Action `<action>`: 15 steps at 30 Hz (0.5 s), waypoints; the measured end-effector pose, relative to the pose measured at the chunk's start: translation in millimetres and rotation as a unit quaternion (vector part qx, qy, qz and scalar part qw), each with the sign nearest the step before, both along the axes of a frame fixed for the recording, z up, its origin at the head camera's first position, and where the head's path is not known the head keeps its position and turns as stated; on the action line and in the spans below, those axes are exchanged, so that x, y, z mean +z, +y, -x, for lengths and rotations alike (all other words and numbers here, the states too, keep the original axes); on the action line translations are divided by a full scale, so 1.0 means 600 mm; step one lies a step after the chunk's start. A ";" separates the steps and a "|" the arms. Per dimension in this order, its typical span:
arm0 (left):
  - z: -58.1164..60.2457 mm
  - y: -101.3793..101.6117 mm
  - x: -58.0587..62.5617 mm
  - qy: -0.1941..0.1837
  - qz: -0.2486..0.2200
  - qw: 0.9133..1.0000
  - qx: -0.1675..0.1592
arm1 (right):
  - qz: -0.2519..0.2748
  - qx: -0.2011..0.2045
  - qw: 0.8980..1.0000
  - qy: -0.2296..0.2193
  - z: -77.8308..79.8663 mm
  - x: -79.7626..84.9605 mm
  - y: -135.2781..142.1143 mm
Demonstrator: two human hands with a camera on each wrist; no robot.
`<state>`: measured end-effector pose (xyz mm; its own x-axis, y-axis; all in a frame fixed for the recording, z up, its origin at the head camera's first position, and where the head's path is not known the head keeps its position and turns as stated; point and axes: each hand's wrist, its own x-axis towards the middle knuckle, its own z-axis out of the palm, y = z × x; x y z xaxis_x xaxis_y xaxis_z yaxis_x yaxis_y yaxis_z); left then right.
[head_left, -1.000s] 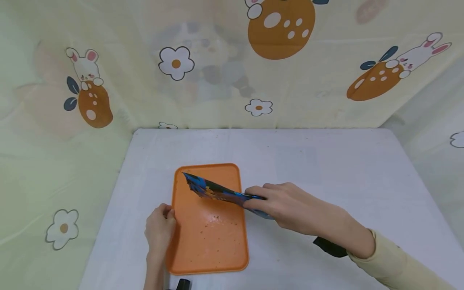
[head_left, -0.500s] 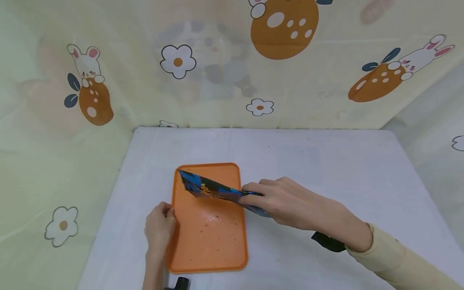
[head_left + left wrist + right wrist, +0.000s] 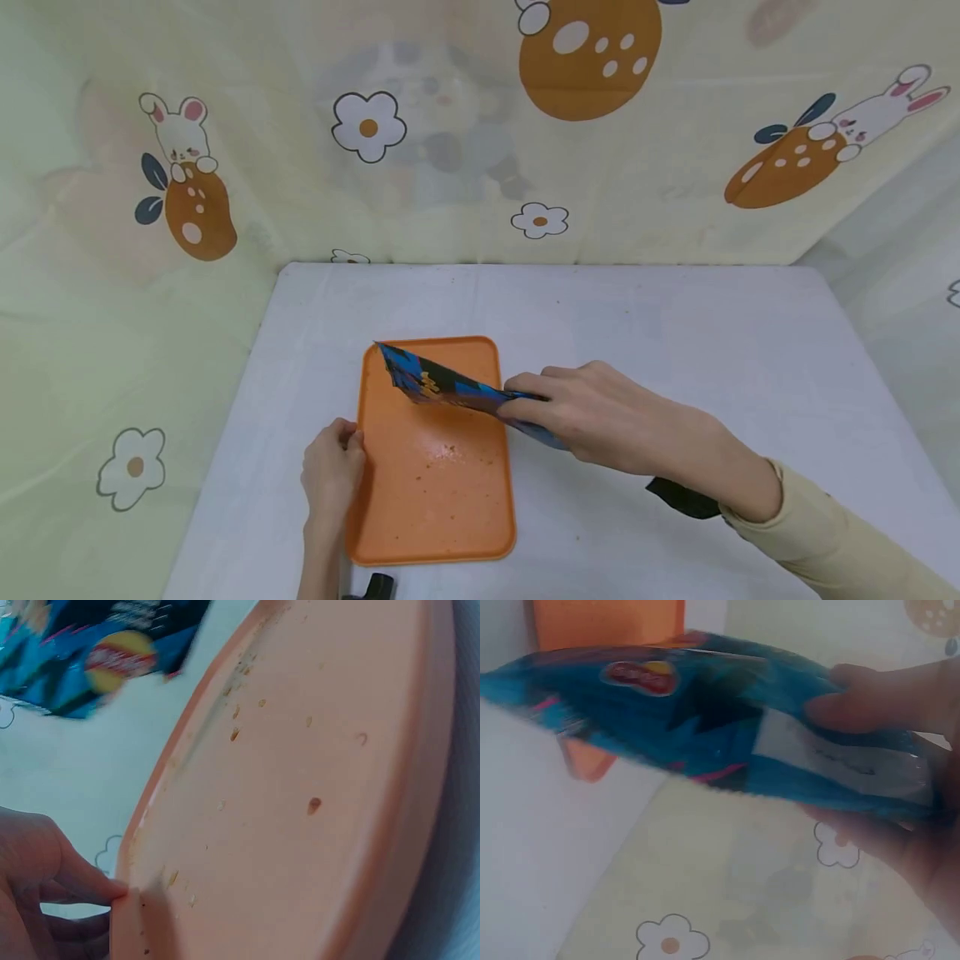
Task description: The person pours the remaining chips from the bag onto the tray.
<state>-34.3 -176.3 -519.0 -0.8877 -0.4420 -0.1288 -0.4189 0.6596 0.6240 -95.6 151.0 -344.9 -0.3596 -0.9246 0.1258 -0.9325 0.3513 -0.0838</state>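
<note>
An orange tray (image 3: 431,508) with small crumbs scattered on it lies on the white table. My left hand (image 3: 332,467) pinches the tray's left rim; in the left wrist view its thumb is at the edge, with the other fingers below. Over the tray's far half, my right hand (image 3: 585,412) grips one end of a shiny blue snack bag (image 3: 442,387), thumb on one side and fingers on the other. The bag slants, its far end toward the tray's far left corner. In the right wrist view the bag (image 3: 705,727) shows a red-and-yellow logo and a white label.
The white table (image 3: 675,333) ends at a pale curtain (image 3: 450,192) printed with flowers and rabbits, at the back and both sides. Part of a black object (image 3: 378,587) shows at the bottom beside the left forearm. A black piece (image 3: 682,498) shows under the right wrist.
The snack bag's far end has shifted a little toward the tray's far edge, and my right hand has risen slightly in view. My left hand stays on the tray's rim.
</note>
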 end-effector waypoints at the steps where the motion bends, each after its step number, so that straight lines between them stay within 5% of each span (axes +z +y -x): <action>1: 0.000 0.000 0.000 0.000 0.000 1.000 0.000 | -0.001 0.000 1.000 -0.002 -0.001 0.001 -0.001; 15: 0.001 -0.001 -0.002 0.008 0.002 1.000 0.000 | 0.013 0.003 1.000 0.001 0.002 0.000 -0.005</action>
